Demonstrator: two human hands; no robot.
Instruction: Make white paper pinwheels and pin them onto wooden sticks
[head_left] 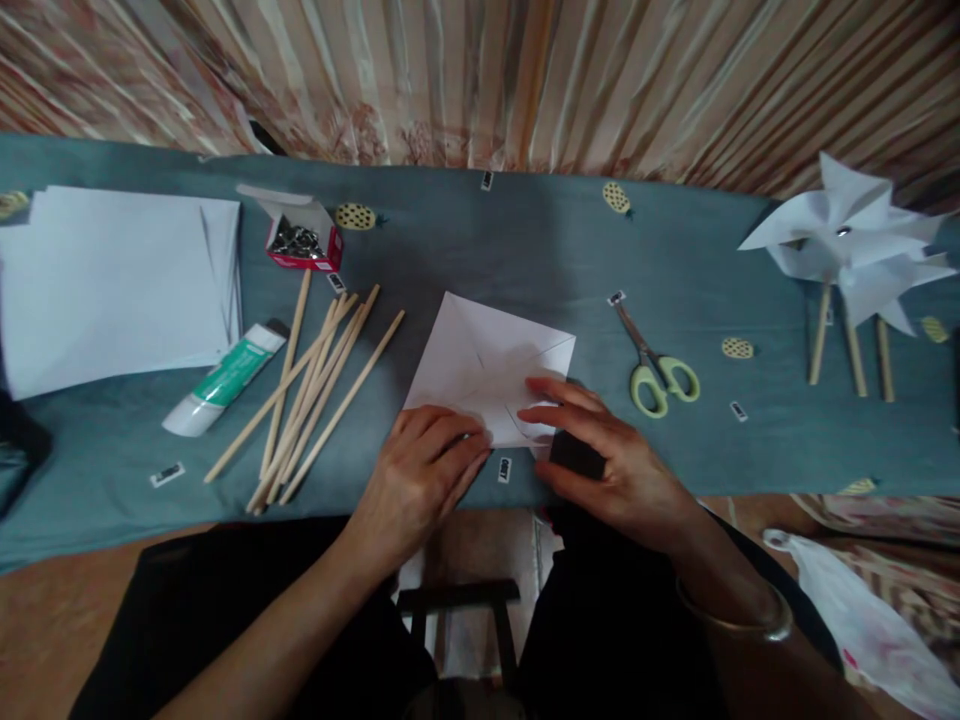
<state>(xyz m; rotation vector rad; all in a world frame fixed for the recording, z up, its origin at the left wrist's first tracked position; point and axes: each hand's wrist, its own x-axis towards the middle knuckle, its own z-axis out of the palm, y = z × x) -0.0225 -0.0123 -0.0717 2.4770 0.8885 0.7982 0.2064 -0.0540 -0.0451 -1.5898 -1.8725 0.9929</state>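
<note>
A white paper square [487,350] lies on the cloth in front of me, with slits running in from its corners. My left hand [424,470] is closed at its near left edge, fingers bent together and fingertips on the paper. My right hand [600,445] is open over the near right corner, fingers apart, with the thumb below a small raised flap. Whether the thumb touches this flap I cannot tell. Scissors [651,370] with light green handles lie to the right of the paper, blades slightly apart.
Wooden sticks [315,400], a glue tube [225,380] and a red box of metal pins [304,240] lie to the left. Beyond them is a paper stack [120,285]. Finished paper pinwheels [847,235] on sticks lie far right. A pleated curtain [480,80] hangs behind.
</note>
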